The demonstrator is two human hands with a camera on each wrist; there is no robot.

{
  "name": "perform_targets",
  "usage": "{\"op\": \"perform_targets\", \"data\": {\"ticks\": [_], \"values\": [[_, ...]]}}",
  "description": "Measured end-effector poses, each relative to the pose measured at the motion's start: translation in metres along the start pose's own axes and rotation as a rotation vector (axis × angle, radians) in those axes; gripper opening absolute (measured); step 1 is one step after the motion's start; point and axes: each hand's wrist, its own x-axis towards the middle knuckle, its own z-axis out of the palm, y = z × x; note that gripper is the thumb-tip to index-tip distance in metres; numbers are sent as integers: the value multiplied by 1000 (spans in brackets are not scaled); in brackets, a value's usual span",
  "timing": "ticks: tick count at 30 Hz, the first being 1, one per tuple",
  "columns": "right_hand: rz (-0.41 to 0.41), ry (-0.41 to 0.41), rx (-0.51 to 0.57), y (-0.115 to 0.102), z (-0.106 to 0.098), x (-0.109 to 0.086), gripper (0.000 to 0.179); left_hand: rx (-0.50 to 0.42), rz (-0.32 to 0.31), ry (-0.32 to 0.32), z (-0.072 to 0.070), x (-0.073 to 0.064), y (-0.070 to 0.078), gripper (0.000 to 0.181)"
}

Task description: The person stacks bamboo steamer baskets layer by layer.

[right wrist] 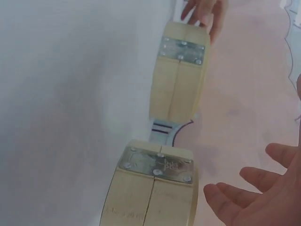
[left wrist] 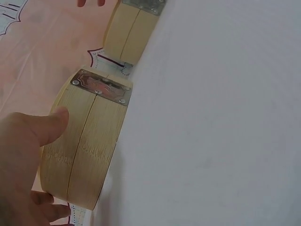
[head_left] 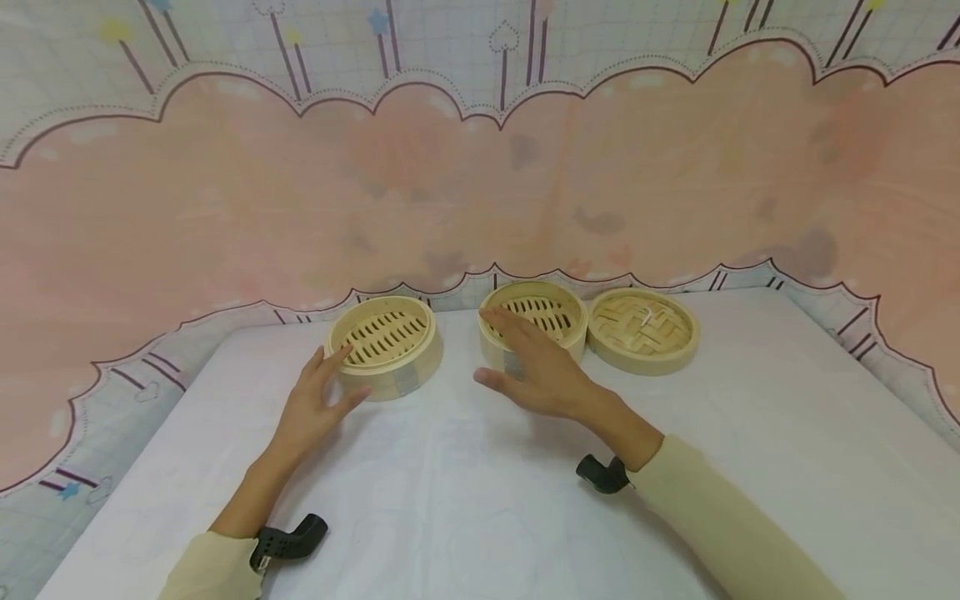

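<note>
When checked in the head view, record left hand (head_left: 309, 408) at the near left side of the left basket (head_left: 384, 385), fingers spread and lightly bent, thumb set wide along the near wall. In the left wrist view, note thumb tip over the bamboo wall, short of the metal plate (left wrist: 101, 86); read as a loose straddle rather than a grip, with actual contact impossible to confirm. Record right hand (head_left: 543, 375) as spread and unclenched, holding nothing, in front of and partly over the middle basket (head_left: 551, 315). In the right wrist view, see a narrow gap between fingertips and wall.

Find both baskets upright and uncovered, slotted floors showing, apart from each other on the white cloth (head_left: 465, 500). Find woven lid (head_left: 626, 333) flat just beside the middle basket, to its right; touching or not, impossible to say.

Flag the following as judgement. Consider possible sliding of left basket under one-sided thumb pressure, for want of matching hold on the far wall. Consider knocking of the woven lid on any rightward push of the middle basket, owing to close spacing. Watch for tipping from fingertips catching inside a rim during a hurried lift. Allow for rucking of the white cloth under a dragged base, a possible snag. Advise balanced contact on opposite walls before any load.
</note>
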Motion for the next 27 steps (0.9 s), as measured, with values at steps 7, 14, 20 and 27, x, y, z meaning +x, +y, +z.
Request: {"op": "perform_targets", "data": {"ticks": [7, 14, 20, 27], "values": [[13, -4, 62, -5, 7, 12, 78, -49, 27, 49, 2, 2, -1, 59], [40, -19, 145, -12, 18, 28, 75, -111, 46, 140, 7, 4, -5, 41], [48, -23, 225, -16, 28, 41, 72, -206, 21, 184, 11, 5, -7, 40], [71, -6, 291, -16, 37, 49, 67, -239, -8, 197, 12, 8, -11, 40]]}}
